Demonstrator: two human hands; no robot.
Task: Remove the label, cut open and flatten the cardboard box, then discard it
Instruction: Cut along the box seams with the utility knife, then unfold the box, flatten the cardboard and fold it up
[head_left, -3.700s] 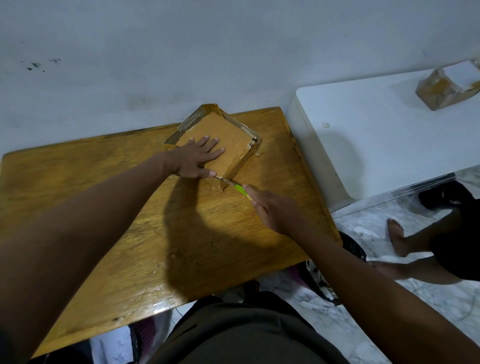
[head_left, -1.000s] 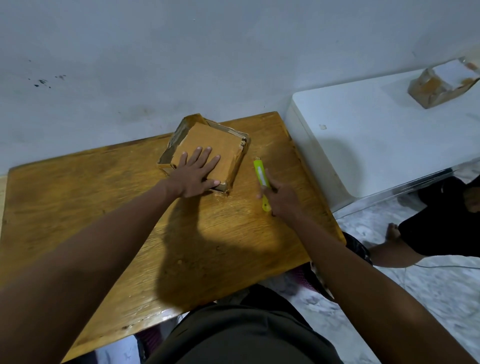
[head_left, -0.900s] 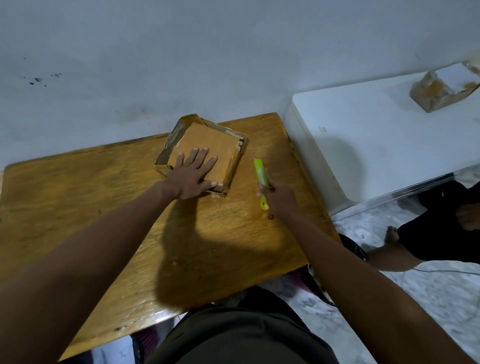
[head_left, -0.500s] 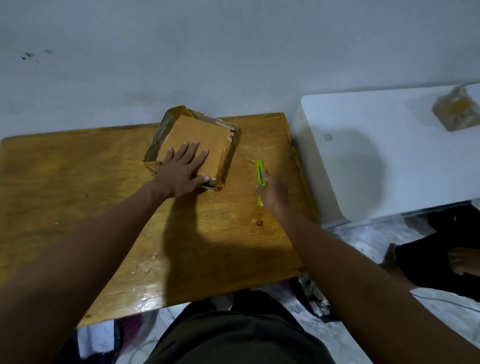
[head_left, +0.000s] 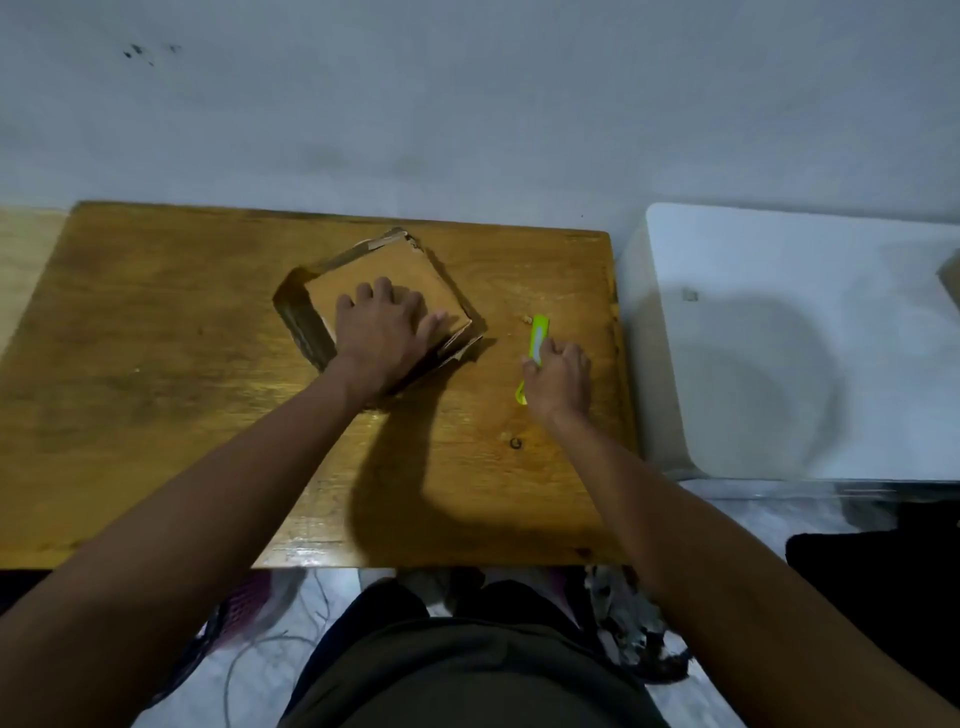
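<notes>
A low brown cardboard box (head_left: 410, 270) lies on the wooden table (head_left: 156, 389), turned like a diamond, with taped sides. My left hand (head_left: 382, 332) rests on its top with the fingers spread. To the right of the box a bright green utility knife (head_left: 536, 343) lies against the table, and my right hand (head_left: 558, 382) grips its near end. The knife is apart from the box. I cannot see a blade or a label.
A white surface (head_left: 779, 338) butts against the table's right edge, with a brown object (head_left: 951, 275) at the frame's edge. A wall stands close behind the table. A small dark mark (head_left: 515, 443) sits near my right wrist. Clutter lies on the floor below.
The knife came away from the box's near edge and moved to the right of it. The box has turned under my left hand. The view has tilted downward.
</notes>
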